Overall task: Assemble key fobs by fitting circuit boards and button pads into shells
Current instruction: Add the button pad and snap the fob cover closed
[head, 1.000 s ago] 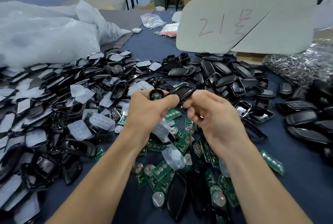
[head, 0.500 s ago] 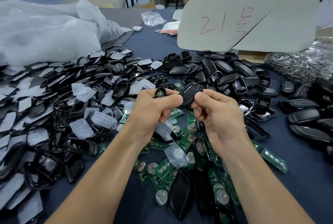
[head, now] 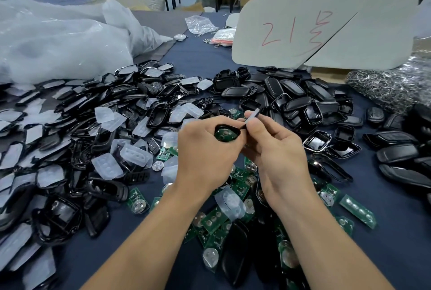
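Observation:
My left hand (head: 205,149) grips a black key fob shell (head: 226,134) with a green circuit board showing inside it. My right hand (head: 277,149) pinches a second black shell piece (head: 253,115) by its edge, tilted up just right of the first shell and touching its rim. Both hands are held together above the middle of the table. Green circuit boards (head: 214,219) lie scattered under my wrists. Translucent button pads (head: 134,155) sit among black shells (head: 298,103) to the left and behind.
A blue cloth (head: 396,243) covers the table. Large plastic bags (head: 58,40) are heaped at the back left. A grey board (head: 326,28) with red writing stands at the back right, beside a pile of metal key rings (head: 391,86). Finished black fobs (head: 401,152) lie at right.
The black shell piece in my right hand has turned up on edge. The shell in my left hand has tipped toward me, showing its green board. Both hands have stayed in place.

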`<action>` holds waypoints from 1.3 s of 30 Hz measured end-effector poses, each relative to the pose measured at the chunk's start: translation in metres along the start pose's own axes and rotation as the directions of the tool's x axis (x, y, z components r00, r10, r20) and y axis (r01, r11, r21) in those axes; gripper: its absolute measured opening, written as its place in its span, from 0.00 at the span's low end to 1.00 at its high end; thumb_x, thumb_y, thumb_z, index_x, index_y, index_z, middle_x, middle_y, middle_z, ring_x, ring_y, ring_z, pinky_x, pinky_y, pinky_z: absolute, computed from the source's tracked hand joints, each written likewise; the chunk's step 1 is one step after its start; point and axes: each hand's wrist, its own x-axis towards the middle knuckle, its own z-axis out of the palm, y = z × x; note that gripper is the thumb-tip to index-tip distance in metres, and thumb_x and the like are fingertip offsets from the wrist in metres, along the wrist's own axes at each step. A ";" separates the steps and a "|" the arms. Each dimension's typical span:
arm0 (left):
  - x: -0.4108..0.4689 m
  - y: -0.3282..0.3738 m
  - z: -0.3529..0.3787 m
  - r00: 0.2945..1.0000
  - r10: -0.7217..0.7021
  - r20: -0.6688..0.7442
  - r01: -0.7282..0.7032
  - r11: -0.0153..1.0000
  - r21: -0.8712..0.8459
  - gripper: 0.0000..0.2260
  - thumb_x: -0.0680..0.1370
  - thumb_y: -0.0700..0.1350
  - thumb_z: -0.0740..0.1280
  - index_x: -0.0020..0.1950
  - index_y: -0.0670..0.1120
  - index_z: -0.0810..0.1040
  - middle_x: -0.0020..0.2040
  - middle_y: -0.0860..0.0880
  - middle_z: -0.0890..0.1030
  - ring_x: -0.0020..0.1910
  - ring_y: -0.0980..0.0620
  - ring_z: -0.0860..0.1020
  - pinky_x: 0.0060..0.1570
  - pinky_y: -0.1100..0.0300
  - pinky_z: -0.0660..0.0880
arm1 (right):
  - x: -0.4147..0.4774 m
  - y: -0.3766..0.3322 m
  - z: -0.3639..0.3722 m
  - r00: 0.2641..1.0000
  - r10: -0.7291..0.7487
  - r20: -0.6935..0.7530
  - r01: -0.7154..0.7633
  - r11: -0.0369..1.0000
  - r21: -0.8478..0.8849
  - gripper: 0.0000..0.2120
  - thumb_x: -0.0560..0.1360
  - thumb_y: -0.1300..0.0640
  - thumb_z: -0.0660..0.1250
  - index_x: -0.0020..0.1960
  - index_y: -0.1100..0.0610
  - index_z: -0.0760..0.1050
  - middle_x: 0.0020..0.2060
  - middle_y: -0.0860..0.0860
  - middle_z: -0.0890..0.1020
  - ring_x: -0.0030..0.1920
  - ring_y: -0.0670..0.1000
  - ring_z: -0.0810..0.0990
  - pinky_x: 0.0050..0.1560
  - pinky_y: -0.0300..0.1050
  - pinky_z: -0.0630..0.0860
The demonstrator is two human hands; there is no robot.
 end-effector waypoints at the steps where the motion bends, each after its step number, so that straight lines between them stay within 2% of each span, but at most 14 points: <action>1: 0.000 0.000 -0.001 1.000 0.011 0.019 -0.011 1.000 0.008 0.07 0.74 0.43 0.79 0.47 0.56 0.89 0.37 0.62 0.86 0.35 0.63 0.84 0.35 0.67 0.78 | 0.000 -0.002 0.000 1.000 0.011 0.015 -0.011 1.000 0.016 0.07 0.79 0.63 0.70 0.47 0.56 0.86 0.45 0.57 0.87 0.44 0.53 0.85 0.48 0.47 0.86; 4: 0.003 0.001 -0.004 0.993 -0.043 0.108 0.045 0.999 -0.015 0.08 0.71 0.47 0.81 0.49 0.55 0.90 0.39 0.60 0.87 0.36 0.65 0.83 0.38 0.68 0.77 | 0.004 -0.008 -0.003 0.998 0.048 0.041 -0.052 0.995 0.089 0.06 0.79 0.63 0.68 0.52 0.59 0.84 0.44 0.55 0.88 0.43 0.50 0.86 0.46 0.46 0.85; 6: 0.005 0.003 -0.005 0.982 -0.142 0.128 0.162 0.974 -0.156 0.08 0.70 0.54 0.79 0.47 0.55 0.89 0.33 0.59 0.84 0.32 0.61 0.78 0.35 0.66 0.74 | 0.007 -0.012 -0.006 0.996 0.080 0.039 -0.085 0.986 0.141 0.07 0.79 0.63 0.67 0.53 0.61 0.83 0.45 0.56 0.88 0.44 0.51 0.87 0.49 0.50 0.86; 8: 0.008 0.003 -0.008 0.949 -0.273 0.158 0.311 0.889 -0.336 0.14 0.72 0.58 0.71 0.48 0.51 0.87 0.32 0.54 0.80 0.31 0.55 0.74 0.33 0.62 0.71 | 0.008 -0.014 -0.009 0.991 0.126 0.049 -0.133 0.976 0.174 0.08 0.80 0.62 0.66 0.55 0.62 0.83 0.48 0.59 0.88 0.46 0.53 0.88 0.48 0.51 0.86; 11: 0.011 -0.001 -0.009 0.904 -0.393 0.167 0.426 0.800 -0.422 0.09 0.76 0.48 0.63 0.47 0.46 0.80 0.35 0.49 0.80 0.32 0.53 0.74 0.31 0.61 0.70 | 0.009 -0.014 -0.013 0.984 0.165 0.063 -0.174 0.968 0.183 0.09 0.82 0.62 0.65 0.58 0.63 0.83 0.49 0.61 0.87 0.46 0.55 0.88 0.46 0.48 0.85; 14: 0.010 -0.002 -0.008 0.919 -0.365 0.147 0.393 0.856 -0.336 0.06 0.79 0.40 0.62 0.45 0.44 0.78 0.38 0.49 0.84 0.35 0.53 0.79 0.33 0.63 0.75 | 0.008 -0.011 -0.012 0.982 0.153 0.107 -0.164 0.982 0.098 0.10 0.82 0.62 0.64 0.59 0.62 0.82 0.50 0.61 0.87 0.48 0.56 0.88 0.49 0.49 0.86; 18: 0.012 -0.003 -0.006 0.930 -0.332 0.157 0.364 0.889 -0.277 0.06 0.74 0.46 0.67 0.45 0.53 0.83 0.45 0.49 0.86 0.47 0.50 0.84 0.51 0.54 0.81 | 0.006 -0.009 -0.011 0.984 0.104 0.144 -0.098 0.994 -0.048 0.10 0.81 0.64 0.66 0.54 0.56 0.85 0.50 0.56 0.88 0.50 0.51 0.87 0.57 0.49 0.82; 20: 0.013 -0.002 -0.007 0.932 -0.337 0.131 0.359 0.904 -0.231 0.07 0.71 0.49 0.70 0.44 0.59 0.86 0.43 0.56 0.87 0.46 0.57 0.84 0.49 0.58 0.80 | 0.005 -0.009 -0.010 0.985 0.095 0.145 -0.087 0.994 -0.059 0.11 0.80 0.65 0.67 0.49 0.55 0.87 0.49 0.55 0.88 0.48 0.50 0.87 0.56 0.48 0.83; 23: 0.012 -0.003 -0.008 0.945 -0.318 0.080 0.327 0.930 -0.166 0.08 0.70 0.49 0.74 0.41 0.65 0.87 0.41 0.59 0.87 0.43 0.57 0.85 0.46 0.59 0.81 | 0.004 -0.008 -0.010 0.985 0.061 0.162 -0.047 0.995 -0.093 0.11 0.79 0.68 0.67 0.53 0.57 0.86 0.49 0.57 0.88 0.47 0.50 0.87 0.53 0.46 0.85; 27: 0.010 -0.004 -0.010 0.967 -0.254 0.012 0.254 0.966 -0.049 0.11 0.72 0.47 0.78 0.38 0.65 0.86 0.37 0.62 0.86 0.38 0.63 0.84 0.38 0.69 0.79 | 0.003 -0.005 -0.010 0.987 0.020 0.161 0.010 0.983 -0.185 0.12 0.77 0.69 0.70 0.54 0.56 0.85 0.47 0.55 0.88 0.47 0.49 0.87 0.53 0.47 0.85; 30: 0.010 -0.003 -0.012 0.972 -0.218 0.092 0.224 0.972 -0.064 0.14 0.72 0.45 0.80 0.42 0.68 0.86 0.37 0.58 0.86 0.36 0.58 0.85 0.40 0.61 0.83 | 0.002 -0.007 -0.012 0.984 -0.011 0.176 0.051 0.974 -0.222 0.12 0.77 0.68 0.71 0.50 0.52 0.86 0.42 0.51 0.89 0.43 0.48 0.88 0.42 0.42 0.84; 32: 0.010 -0.003 -0.014 0.960 -0.234 0.156 0.254 0.960 -0.121 0.15 0.72 0.43 0.80 0.51 0.63 0.87 0.38 0.52 0.86 0.31 0.54 0.83 0.37 0.57 0.82 | 0.003 -0.008 -0.013 0.981 -0.025 0.190 0.068 0.973 -0.221 0.13 0.77 0.68 0.72 0.47 0.50 0.86 0.40 0.50 0.88 0.40 0.47 0.87 0.37 0.39 0.82; 35: 0.014 -0.008 -0.018 0.905 -0.294 0.306 0.374 0.893 -0.248 0.17 0.75 0.38 0.78 0.63 0.49 0.86 0.44 0.42 0.85 0.30 0.54 0.80 0.35 0.62 0.80 | 0.006 -0.009 -0.017 0.979 -0.031 0.201 0.074 0.974 -0.215 0.13 0.74 0.68 0.74 0.46 0.49 0.86 0.41 0.51 0.89 0.41 0.47 0.88 0.40 0.38 0.82; 39: 0.017 -0.012 -0.020 0.837 -0.320 0.445 0.498 0.782 -0.374 0.16 0.76 0.33 0.74 0.62 0.47 0.85 0.44 0.43 0.86 0.32 0.52 0.81 0.37 0.61 0.81 | 0.011 -0.008 -0.022 0.975 -0.065 0.213 0.121 0.958 -0.260 0.14 0.72 0.68 0.76 0.48 0.49 0.87 0.45 0.52 0.89 0.48 0.52 0.89 0.50 0.45 0.85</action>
